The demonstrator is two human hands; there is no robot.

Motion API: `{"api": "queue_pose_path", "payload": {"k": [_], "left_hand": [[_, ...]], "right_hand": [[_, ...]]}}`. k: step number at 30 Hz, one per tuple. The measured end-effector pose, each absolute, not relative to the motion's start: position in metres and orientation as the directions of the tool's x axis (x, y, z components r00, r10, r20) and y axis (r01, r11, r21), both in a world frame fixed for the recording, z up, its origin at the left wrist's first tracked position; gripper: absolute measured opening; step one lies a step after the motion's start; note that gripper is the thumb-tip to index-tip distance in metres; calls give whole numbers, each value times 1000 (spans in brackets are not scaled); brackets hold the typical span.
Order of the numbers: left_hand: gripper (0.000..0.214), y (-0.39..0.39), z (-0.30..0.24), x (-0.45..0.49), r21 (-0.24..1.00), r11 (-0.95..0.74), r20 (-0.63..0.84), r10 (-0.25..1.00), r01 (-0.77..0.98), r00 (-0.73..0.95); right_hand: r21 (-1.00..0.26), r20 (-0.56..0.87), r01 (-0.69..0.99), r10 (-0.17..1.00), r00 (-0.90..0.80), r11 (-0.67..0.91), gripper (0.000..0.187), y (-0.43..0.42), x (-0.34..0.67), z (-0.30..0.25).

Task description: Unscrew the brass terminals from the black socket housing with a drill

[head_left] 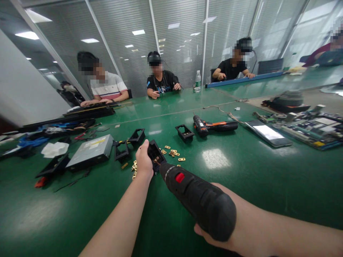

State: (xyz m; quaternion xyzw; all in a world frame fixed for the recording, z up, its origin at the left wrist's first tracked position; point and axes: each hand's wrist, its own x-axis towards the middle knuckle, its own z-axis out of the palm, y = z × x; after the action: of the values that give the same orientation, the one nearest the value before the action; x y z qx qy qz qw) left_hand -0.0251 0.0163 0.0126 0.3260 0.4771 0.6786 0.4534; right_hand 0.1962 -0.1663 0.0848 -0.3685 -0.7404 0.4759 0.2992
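Steadying a black bracket (155,154) near the table's (254,178) middle, the left hand (143,160) is closed around it; the driver (198,201), gripped by the right hand (214,237), is aimed into it.

Both hands closed in grips, left (143,160) ahead, right (227,232) nearer.

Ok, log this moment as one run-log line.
left hand: steadies black bracket | right hand: grips electric screwdriver, tip at bracket | brass plates beside
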Motion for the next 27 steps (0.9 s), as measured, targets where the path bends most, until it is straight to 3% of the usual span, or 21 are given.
{"api": "queue_pose_path", "payload": {"k": [3,11,16,23,27], "left_hand": [[54,16,13,-25,946,-135,16,927,-294,-375],[55,16,14,-24,939,-129,0,926,-318,-377],[57,17,13,-24,936,-129,-2,928,-327,-373],[55,17,13,-24,936,-147,17,926,-320,-378],[54,17,13,-24,936,-144,13,926,-320,-377]], "right_hand": [[-947,70,223,826,-559,231,15,-166,196,95],[-881,23,394,857,-514,261,9,-174,207,90],[-868,16,430,880,-475,248,38,-176,214,74],[-879,93,373,875,-475,296,30,-175,211,74],[-921,53,311,865,-500,236,11,-171,203,91]]}}
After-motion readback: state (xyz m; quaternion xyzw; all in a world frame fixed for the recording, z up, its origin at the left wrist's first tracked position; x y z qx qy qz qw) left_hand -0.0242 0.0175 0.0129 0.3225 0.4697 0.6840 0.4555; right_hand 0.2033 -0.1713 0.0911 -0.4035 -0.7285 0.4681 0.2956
